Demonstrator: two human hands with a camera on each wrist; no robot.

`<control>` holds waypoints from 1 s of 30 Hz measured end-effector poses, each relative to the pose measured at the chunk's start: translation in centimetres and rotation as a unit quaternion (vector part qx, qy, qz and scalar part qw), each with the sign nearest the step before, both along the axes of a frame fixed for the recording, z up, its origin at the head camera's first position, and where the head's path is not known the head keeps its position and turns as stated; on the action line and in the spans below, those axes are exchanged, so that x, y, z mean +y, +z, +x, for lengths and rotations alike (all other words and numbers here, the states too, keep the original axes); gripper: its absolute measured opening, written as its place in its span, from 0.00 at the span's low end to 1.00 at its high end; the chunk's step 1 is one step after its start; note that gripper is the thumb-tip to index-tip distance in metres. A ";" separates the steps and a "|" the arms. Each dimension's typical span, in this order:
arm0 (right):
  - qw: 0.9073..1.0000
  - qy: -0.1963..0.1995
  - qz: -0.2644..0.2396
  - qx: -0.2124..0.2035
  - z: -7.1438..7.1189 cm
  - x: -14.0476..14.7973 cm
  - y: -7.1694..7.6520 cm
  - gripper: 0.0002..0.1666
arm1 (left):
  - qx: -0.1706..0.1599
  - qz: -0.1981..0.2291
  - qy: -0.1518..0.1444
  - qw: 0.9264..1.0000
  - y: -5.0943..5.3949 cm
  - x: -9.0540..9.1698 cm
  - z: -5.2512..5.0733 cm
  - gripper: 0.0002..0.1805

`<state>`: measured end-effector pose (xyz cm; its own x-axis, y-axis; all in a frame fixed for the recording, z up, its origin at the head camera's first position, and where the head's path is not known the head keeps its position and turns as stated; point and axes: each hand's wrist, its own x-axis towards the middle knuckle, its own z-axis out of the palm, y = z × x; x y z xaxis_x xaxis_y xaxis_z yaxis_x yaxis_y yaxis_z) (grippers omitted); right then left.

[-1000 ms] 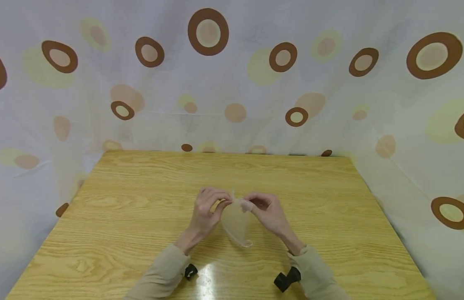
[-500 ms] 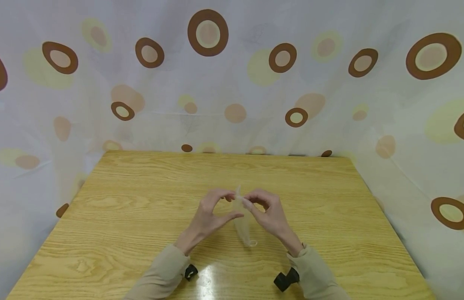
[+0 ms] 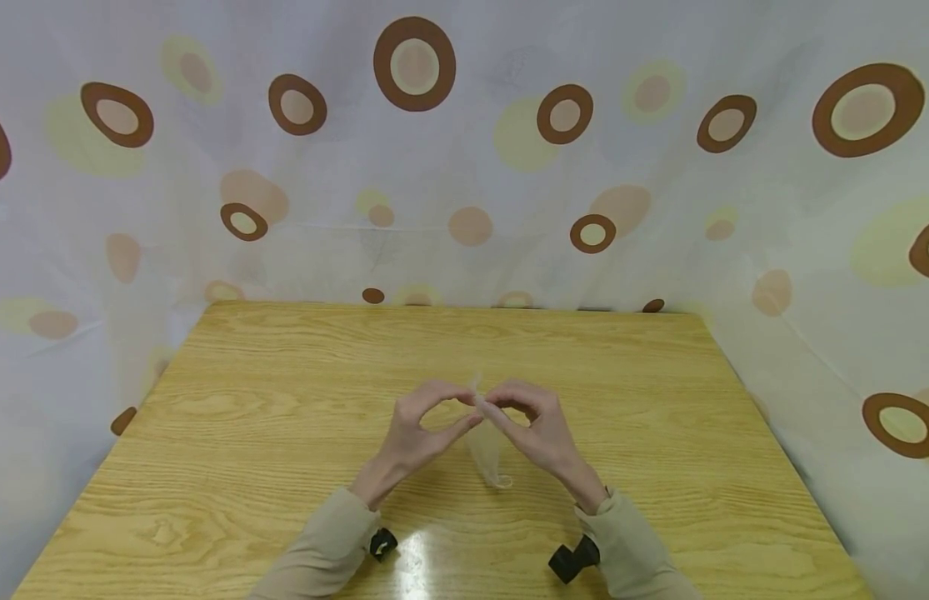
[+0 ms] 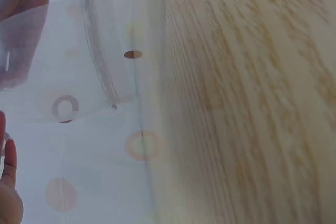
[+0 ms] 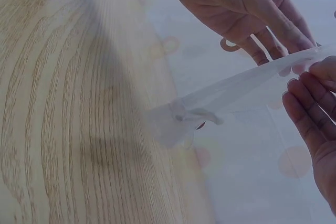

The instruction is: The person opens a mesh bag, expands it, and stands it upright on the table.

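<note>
A sheer whitish drawstring pouch [image 3: 484, 454] hangs above the table between both hands, its lower end tapering to a small cord loop [image 3: 503, 482]. My left hand [image 3: 413, 429] pinches the pouch's top edge between thumb and forefinger. Beside it my right hand [image 3: 541, 425] pinches the same edge, the fingertips of both hands almost meeting. Seen from the left wrist, the pouch [image 4: 58, 72] spreads out flat with a gathered strip along one side. In the right wrist view the pouch [image 5: 231, 93] slants down from the fingers, and some fingertips show dimly through it.
A wood-grain table [image 3: 284, 358] lies beneath the hands. Patterned pale sheeting [image 3: 471, 167] with brown rings stands behind it and along both sides. Dark wrist-worn pieces [image 3: 572, 560] sit by the beige sleeves [image 3: 632, 542].
The left hand let go of the pouch's left side, spread its fingers, and moved in to pinch beside the right. The pouch narrowed and swung slightly right. The right hand barely moved.
</note>
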<state>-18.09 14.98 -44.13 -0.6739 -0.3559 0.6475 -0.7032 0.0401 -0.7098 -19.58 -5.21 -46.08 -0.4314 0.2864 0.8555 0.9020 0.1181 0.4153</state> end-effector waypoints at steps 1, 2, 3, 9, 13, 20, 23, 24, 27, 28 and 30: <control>1.000 0.005 -0.002 0.000 0.0 0.0 0.0 0.12 | -0.001 0.001 -0.001 1.000 0.0 0.0 0.0 0.19; 1.000 0.009 -0.003 0.000 -0.1 0.0 -0.1 0.12 | -0.002 0.002 -0.003 1.000 -0.1 0.0 0.0 0.20; 1.000 0.013 -0.003 -0.001 -0.1 0.0 -0.1 0.11 | -0.002 0.004 -0.005 1.000 -0.1 0.0 -0.1 0.20; 1.000 0.023 -0.004 -0.002 0.0 0.1 -0.1 0.10 | 0.006 0.016 -0.022 1.000 -0.2 0.0 -0.2 0.17; 1.000 0.027 -0.004 0.000 0.0 0.1 -0.2 0.09 | 0.006 0.014 -0.019 1.000 -0.1 0.0 -0.2 0.17; 0.999 0.039 0.004 -0.010 -0.1 0.1 -0.2 0.11 | 0.011 0.007 -0.005 1.000 -0.1 -0.2 -0.2 0.20; 0.999 0.041 0.017 -0.012 0.0 0.2 -0.2 0.11 | 0.017 0.008 -0.011 1.000 -0.1 -0.2 -0.2 0.18; 0.999 0.041 0.020 -0.014 0.0 0.2 -0.2 0.11 | 0.017 0.007 -0.014 1.000 -0.1 -0.2 -0.2 0.18; 0.999 0.037 0.026 -0.021 0.1 0.2 -0.2 0.10 | 0.012 0.004 -0.017 1.000 -0.1 -0.3 -0.3 0.17; 0.999 0.035 0.026 -0.023 0.1 0.2 -0.2 0.09 | 0.011 0.001 -0.016 1.000 -0.1 -0.3 -0.3 0.17; 0.999 0.030 0.027 -0.028 0.1 0.2 -0.1 0.09 | 0.003 -0.007 -0.011 1.000 -0.1 -0.4 -0.2 0.16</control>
